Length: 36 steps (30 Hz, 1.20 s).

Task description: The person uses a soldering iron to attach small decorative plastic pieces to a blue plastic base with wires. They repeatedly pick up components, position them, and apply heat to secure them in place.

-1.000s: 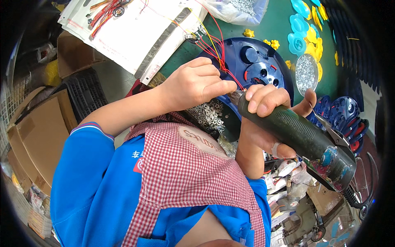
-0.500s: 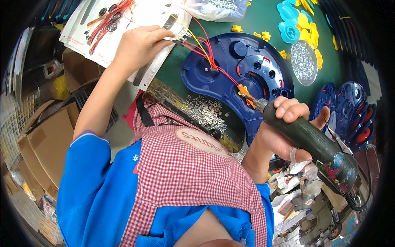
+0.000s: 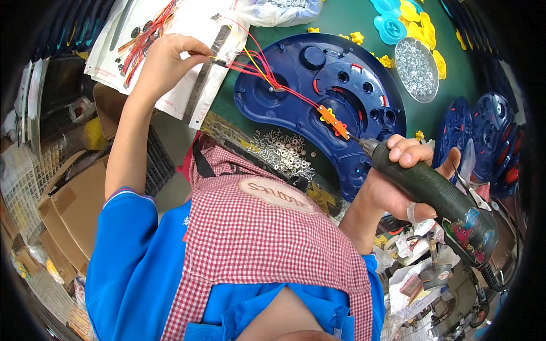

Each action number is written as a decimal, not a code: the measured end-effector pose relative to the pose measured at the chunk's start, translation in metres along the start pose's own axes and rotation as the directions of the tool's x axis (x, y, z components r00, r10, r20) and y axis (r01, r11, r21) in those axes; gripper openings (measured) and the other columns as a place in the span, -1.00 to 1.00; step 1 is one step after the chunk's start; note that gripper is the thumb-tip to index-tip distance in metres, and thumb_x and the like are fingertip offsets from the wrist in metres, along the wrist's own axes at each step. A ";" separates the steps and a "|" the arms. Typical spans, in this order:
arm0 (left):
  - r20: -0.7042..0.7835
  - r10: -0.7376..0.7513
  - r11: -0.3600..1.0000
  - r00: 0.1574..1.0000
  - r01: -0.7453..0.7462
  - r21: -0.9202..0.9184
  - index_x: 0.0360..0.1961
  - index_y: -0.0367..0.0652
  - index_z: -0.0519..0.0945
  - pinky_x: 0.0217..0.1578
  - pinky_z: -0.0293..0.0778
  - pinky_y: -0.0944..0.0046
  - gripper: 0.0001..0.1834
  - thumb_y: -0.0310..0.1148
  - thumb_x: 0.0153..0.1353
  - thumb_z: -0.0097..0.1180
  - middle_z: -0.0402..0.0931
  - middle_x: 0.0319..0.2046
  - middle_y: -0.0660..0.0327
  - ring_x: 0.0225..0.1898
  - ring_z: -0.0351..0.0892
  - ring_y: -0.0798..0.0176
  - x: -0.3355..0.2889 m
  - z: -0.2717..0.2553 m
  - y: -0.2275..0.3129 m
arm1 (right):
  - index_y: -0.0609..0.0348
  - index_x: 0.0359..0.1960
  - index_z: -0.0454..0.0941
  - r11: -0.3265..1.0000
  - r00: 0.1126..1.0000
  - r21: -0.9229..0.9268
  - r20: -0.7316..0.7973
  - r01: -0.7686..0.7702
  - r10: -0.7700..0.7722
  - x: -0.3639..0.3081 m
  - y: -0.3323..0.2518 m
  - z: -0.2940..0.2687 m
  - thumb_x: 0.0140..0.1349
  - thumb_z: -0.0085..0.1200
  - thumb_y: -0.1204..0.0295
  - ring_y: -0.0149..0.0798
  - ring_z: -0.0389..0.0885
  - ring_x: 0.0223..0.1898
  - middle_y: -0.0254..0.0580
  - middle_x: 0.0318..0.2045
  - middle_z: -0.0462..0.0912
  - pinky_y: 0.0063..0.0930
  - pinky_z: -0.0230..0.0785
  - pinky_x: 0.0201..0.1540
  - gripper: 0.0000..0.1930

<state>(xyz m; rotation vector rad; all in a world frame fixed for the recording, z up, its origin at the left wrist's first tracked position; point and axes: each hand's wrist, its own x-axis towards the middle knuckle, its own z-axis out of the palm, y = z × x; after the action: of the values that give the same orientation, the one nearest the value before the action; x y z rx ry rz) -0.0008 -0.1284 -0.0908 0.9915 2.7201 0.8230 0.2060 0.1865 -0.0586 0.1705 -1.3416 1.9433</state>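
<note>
My right hand (image 3: pixel 387 184) is wrapped round a dark green electric screwdriver (image 3: pixel 429 187). Its bit meets or nearly meets the lower right end of a narrow orange strip (image 3: pixel 334 123), which lies over a yellow piece inside a dark blue curved plastic shell (image 3: pixel 296 116). Red and yellow wires (image 3: pixel 263 69) run from the strip across the shell. At their far end my left hand (image 3: pixel 170 65) pinches the wires by a small black connector (image 3: pixel 219 62), above white sheeting. The fingertips partly hide what they hold.
Loose screws and washers (image 3: pixel 284 153) lie at the near table edge. A clear bowl of screws (image 3: pixel 417 69) stands right of the shell, by yellow and turquoise parts (image 3: pixel 391 28). More wire bundles (image 3: pixel 136 51) rest on the white sheet. Other blue shells (image 3: pixel 483 128) stand far right.
My left hand has moved left, drawing the wire ends with it. The screwdriver's bit has shifted from the strip's middle toward its lower right end, and the orange strip now shows more fully.
</note>
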 end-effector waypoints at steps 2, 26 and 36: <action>0.001 -0.013 0.976 1.000 0.013 -0.218 -0.31 -0.17 0.73 -0.20 0.49 0.27 -0.85 -0.48 0.03 0.32 0.68 -0.41 0.18 -0.33 0.63 0.24 0.004 -0.004 0.009 | 0.04 0.41 0.00 1.000 1.000 -0.011 -0.004 0.005 -0.005 0.000 -0.001 -0.003 0.03 0.10 -0.40 -0.19 0.52 -0.43 -0.10 -0.44 0.53 -0.29 0.35 -0.32 0.08; -0.312 0.307 0.841 0.899 -0.103 0.531 0.10 0.29 0.57 0.19 0.14 0.09 -0.42 -0.32 -0.02 0.37 0.54 0.04 0.31 0.06 0.48 0.15 0.008 0.025 0.012 | 0.13 0.31 -0.05 0.890 0.983 -0.456 -0.149 0.027 -0.107 -0.080 -0.036 -0.059 0.04 0.08 -0.41 -0.19 0.56 -0.47 -0.11 -0.49 0.54 -0.23 0.41 -0.36 0.06; 0.153 -0.091 0.989 0.984 0.107 -0.100 -0.08 -0.13 0.64 -0.28 0.36 0.37 -0.60 -0.52 -0.02 0.31 0.56 -0.36 0.34 -0.36 0.43 0.39 -0.001 0.015 0.034 | 0.26 0.21 0.04 0.897 0.988 -0.429 -0.056 0.105 -0.143 -0.084 -0.024 -0.067 0.03 0.07 -0.41 -0.19 0.55 -0.51 -0.07 -0.50 0.55 -0.26 0.50 -0.41 0.04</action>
<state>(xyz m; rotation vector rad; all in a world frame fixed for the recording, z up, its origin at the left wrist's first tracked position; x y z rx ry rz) 0.0235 -0.1006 -0.0856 0.8513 2.5483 0.8333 0.3004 0.2049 -0.1118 -0.0405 -1.6187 1.4921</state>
